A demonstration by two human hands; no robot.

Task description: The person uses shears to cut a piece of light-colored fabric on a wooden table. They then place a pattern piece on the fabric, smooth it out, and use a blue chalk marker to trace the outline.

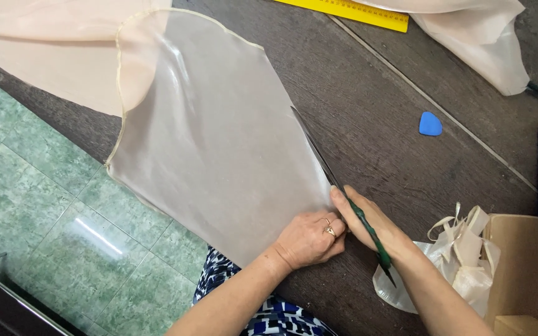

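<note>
Sheer peach fabric (pixel 207 130) is spread over the dark wooden tabletop (pixel 381 118), its hemmed edge hanging past the table's side above the green tiled floor (pixel 51 218). A brown cardboard box (pixel 517 267) is seen at the right, with pale fabric scraps in a clear plastic bag (pixel 462 249) beside it. The left hand (pixel 311 238), ringed, is laid flat on the cloth's corner, fingers together. Green-handled scissors (pixel 344 193) are gripped by the right hand (pixel 368 221), fingers clamped around the handle, blades lying along the fabric's straight edge. A blue tailor's chalk (pixel 430 124) and a yellow ruler (pixel 350 11) lie further off.
</note>
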